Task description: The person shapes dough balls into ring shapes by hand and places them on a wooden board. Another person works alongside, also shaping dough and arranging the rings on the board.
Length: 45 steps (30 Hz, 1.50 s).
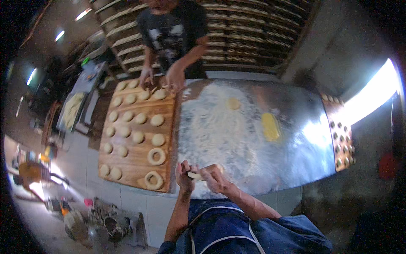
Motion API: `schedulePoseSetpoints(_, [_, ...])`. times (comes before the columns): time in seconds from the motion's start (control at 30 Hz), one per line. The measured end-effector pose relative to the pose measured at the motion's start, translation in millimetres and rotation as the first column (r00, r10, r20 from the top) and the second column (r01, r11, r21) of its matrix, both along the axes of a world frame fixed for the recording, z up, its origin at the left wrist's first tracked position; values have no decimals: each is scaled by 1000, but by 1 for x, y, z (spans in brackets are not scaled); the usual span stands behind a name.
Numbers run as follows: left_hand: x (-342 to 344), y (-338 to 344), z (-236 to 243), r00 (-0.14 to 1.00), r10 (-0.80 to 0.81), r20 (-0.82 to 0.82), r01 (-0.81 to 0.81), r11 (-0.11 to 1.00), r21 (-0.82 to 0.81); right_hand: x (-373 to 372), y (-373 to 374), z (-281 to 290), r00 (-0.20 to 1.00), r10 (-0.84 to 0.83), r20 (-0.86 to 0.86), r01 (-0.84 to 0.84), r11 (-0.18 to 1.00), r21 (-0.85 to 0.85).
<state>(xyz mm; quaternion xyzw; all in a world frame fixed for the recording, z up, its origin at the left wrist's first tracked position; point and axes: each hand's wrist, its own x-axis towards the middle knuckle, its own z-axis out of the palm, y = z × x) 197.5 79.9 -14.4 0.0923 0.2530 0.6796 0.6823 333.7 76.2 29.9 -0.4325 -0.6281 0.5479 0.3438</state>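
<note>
My left hand point(184, 178) and my right hand point(215, 179) are close together above the near edge of the floured metal table point(228, 144). Stretched between them is a pale piece of dough point(194, 175), with the fingers of both hands closed on it. My own hands hide part of its shape. Just left of my left hand lies a wooden board point(139, 165) with rows of round dough balls point(138, 136). Two dough rings, a nearer one point(154, 180) and a farther one point(156, 156), sit along its right side.
Across the table a person point(171, 42) in a dark shirt works with both hands at the board's far end. A yellow slab point(270, 127) and a flat dough piece point(233, 103) lie on the table. Another board point(338, 127) with small rounds stands at the right; racks point(245, 38) line the back.
</note>
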Motion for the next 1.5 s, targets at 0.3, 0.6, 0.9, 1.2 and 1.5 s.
schedulePoseSetpoints(0.3, [-113, -37, -33, 938, 176, -299, -153, 983, 99, -109, 5, -18, 958, 280, -58, -259, 936, 237])
schedulePoseSetpoints(0.6, [-256, -37, 2, 297, 34, -954, -505, 853, -127, -239, 42, 21, 866, 418, 275, -414, 907, -77])
schedulePoseSetpoints(0.9, [-277, -38, -5, -321, -53, -946, -376, 924, 76, -290, 94, -3, 752, 179, 635, -395, 892, 217])
schedulePoseSetpoints(1.2, [-299, -26, -10, -555, 102, -826, -425, 819, 387, -367, 149, -44, 704, 90, 704, -594, 619, 514])
schedulePoseSetpoints(1.5, [-384, -8, -18, -565, -37, -824, -105, 994, 28, -281, 114, -12, 845, 393, 362, -448, 890, 80])
